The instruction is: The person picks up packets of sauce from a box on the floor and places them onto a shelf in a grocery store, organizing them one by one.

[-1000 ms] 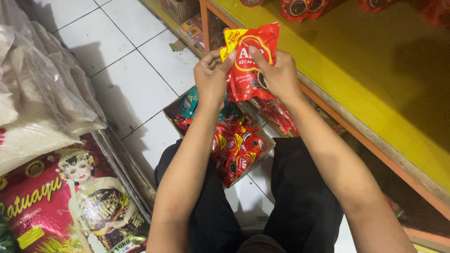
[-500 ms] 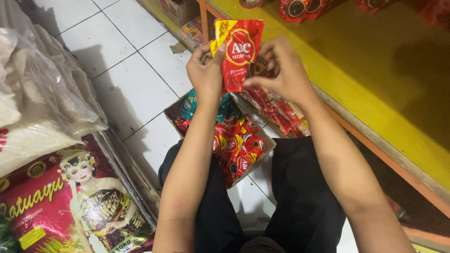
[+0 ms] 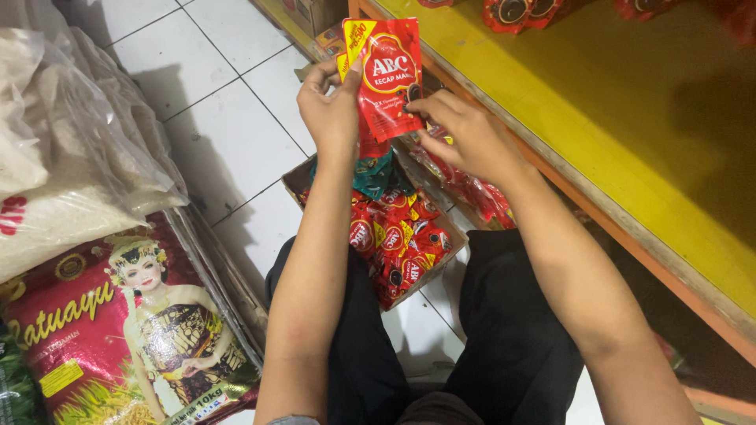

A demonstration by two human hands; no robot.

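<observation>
My left hand (image 3: 332, 106) grips a red sauce pouch (image 3: 390, 67) with a yellow corner by its upper left edge and holds it upright, face towards me. Fingers of my right hand (image 3: 465, 138) pinch the pouch at its lower right edge. Below both hands an open cardboard box (image 3: 437, 271) on the floor holds several more red pouches (image 3: 398, 236), with a teal packet (image 3: 374, 175) at its far end. A strip of red pouches (image 3: 472, 189) hangs beside my right wrist.
A yellow wooden shelf (image 3: 598, 134) runs along the right, with red pouches (image 3: 512, 12) at its far edge. Large rice sacks (image 3: 118, 315) and clear bags of rice (image 3: 55, 157) stand at the left on the white tiled floor (image 3: 228, 118). My knees flank the box.
Both hands have turned the pouch from tilted to upright and lifted it slightly higher. The right hand has slid from the pouch's side to its lower right edge.
</observation>
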